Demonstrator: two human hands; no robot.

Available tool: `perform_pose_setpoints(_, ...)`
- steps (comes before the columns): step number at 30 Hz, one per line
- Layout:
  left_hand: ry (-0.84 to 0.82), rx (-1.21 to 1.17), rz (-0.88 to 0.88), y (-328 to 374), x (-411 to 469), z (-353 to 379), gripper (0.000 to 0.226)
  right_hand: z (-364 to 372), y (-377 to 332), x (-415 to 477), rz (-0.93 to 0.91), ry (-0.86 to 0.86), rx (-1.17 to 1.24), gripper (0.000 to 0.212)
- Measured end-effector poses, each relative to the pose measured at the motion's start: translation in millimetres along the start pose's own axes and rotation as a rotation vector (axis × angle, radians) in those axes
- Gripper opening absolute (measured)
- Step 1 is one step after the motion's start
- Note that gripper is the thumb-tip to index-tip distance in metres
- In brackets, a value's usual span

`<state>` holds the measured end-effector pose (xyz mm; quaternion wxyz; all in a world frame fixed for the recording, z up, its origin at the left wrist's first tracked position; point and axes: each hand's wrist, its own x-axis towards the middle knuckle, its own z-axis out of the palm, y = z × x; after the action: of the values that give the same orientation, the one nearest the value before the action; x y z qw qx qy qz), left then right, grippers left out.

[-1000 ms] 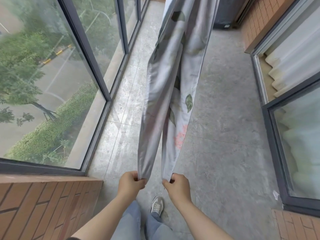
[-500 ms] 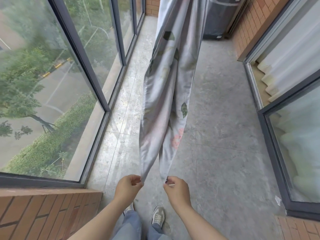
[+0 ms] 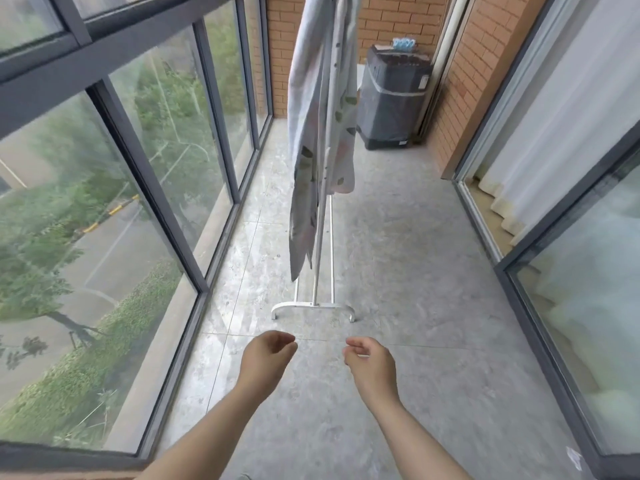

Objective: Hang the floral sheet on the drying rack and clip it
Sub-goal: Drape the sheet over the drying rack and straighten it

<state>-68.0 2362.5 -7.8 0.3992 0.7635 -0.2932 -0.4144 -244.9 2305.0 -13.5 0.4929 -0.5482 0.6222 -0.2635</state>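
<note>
Nearest the camera, low in view, the left hand [image 3: 268, 355] and right hand [image 3: 369, 362] hang over the tiled floor [image 3: 398, 271] with a gap between them. The fingers of both are loosely curled and hold nothing, and neither touches the cloth.

Just beyond them stands the rack [image 3: 313, 305], with a white curved foot and thin uprights. The sheet [image 3: 320, 116] is draped over it and falls on both sides of the uprights. The left fall tapers to a long point well above the floor, and the right fall ends higher, in a squared edge. The rail it crosses is above the top of the frame, so I cannot tell whether any clip is on it.

The cloth looks thin, limp and light. It should bunch easily, and hanging unevenly like this it would likely creep along a smooth rail toward the longer side. The hems or corners are the best places to hold it, pinched between thumb and fingers. The clips belong at the top, where the cloth crosses the rail.

Farther back, a washer [image 3: 391, 98] stands against the brick wall [image 3: 388, 15]. Small blue things [image 3: 403, 44] sit on its lid. They may be clips, but they are too small to tell.
</note>
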Motion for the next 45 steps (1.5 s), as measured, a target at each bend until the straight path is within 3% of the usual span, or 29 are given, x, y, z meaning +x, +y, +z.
perform_pose_setpoints(9, -0.033, -0.023, 0.241, 103, 14, 59, 0.006, -76, -55, 39, -0.188, 0.105, 0.150, 0.021)
perform_pose_setpoints(20, -0.132, 0.023, 0.398, 193, 103, 125, 0.005, -123, -105, 144, -0.190, 0.192, 0.266, 0.013)
perform_pose_setpoints(37, -0.284, -0.052, 0.448, 359, 280, 235, 0.008, -234, -195, 356, -0.231, 0.367, 0.333, 0.011)
perform_pose_setpoints(45, -0.240, -0.052, 0.488, 445, 353, 337, 0.010, -318, -210, 486, -0.256, 0.300, 0.330, 0.011)
